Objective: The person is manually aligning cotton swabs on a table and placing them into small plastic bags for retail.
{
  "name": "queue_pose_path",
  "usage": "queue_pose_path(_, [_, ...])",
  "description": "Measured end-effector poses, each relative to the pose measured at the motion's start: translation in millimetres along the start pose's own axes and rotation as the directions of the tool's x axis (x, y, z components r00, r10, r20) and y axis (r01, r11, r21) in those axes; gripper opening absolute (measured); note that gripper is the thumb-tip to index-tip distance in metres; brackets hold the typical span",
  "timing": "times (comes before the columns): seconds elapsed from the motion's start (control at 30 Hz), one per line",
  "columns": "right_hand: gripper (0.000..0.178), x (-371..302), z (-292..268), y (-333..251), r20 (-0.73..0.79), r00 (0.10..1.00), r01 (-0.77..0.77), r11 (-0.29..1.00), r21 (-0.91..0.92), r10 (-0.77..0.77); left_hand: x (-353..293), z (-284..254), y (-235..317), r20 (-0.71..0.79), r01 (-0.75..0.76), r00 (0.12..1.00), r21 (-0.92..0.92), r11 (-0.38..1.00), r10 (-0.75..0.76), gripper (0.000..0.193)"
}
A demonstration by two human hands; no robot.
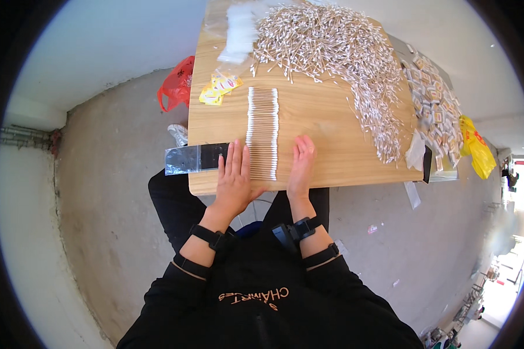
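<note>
A neat column of cotton swabs (263,125) lies side by side near the table's front edge, their white tips lined up on both sides. My left hand (233,180) rests flat along the lower left side of the column, fingers stretched out. Partly under its fingers is a flat black strip (208,156), whose outer end, wrapped in clear plastic, juts past the table's left edge. Just right of the column, and apart from it, my right hand (301,168) is held with its fingers curled in; whether anything is inside them is hidden.
A big heap of loose swabs (326,41) covers the far part of the wooden table (326,174) and trails down its right side. Clear plastic bags (239,35) and yellow packets (220,87) lie far left. Many small packs (434,96) are piled beyond the right edge, near a yellow bag (476,148). A red bag (177,84) hangs left.
</note>
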State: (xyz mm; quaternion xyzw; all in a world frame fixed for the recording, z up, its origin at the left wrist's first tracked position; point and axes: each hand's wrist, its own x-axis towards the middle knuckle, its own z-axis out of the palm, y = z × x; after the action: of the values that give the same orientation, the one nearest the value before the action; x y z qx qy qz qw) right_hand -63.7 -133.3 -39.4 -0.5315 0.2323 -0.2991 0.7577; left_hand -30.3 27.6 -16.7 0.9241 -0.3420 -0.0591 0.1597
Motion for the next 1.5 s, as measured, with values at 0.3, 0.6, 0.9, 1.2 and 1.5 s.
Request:
queue_pose_path(0.3, [0.062, -4.5, -4.9, 1.0, -0.019, 1.000, -0.012, 1.000, 0.014, 0.013, 4.0, -0.2, 17.0, -0.088, 0.006, 0.996, 0.093, 0.996, 0.002, 0.111])
queue_pose_path(0.6, [0.057, -7.1, -4.5, 2.5, -0.035, 0.999, -0.004, 0.999, 0.031, 0.005, 15.3, 11.9, 37.2, -0.020, -0.065, 0.998, 0.008, 0.998, 0.065, 0.117])
queue_pose_path(0.9, [0.057, -4.5, -7.4, 5.4, -0.026, 1.000, 0.005, 0.999, 0.042, -0.004, 22.7, 12.1, 41.4, 0.018, -0.041, 0.999, 0.036, 0.999, 0.040, 0.121])
queue_pose_path(1.2, [0.055, -4.0, -5.9, 4.7, -0.025, 0.999, -0.032, 0.999, 0.040, 0.033, 34.6, 7.6, 36.8, 0.031, -0.038, 0.999, 0.036, 0.999, 0.037, 0.125])
queue_pose_path(1.5, [0.054, -5.4, -10.1, 5.2, 0.008, 1.000, -0.008, 0.998, 0.061, 0.007, 11.4, -1.6, 49.9, 0.094, -0.043, 0.995, 0.069, 0.997, 0.037, 0.126])
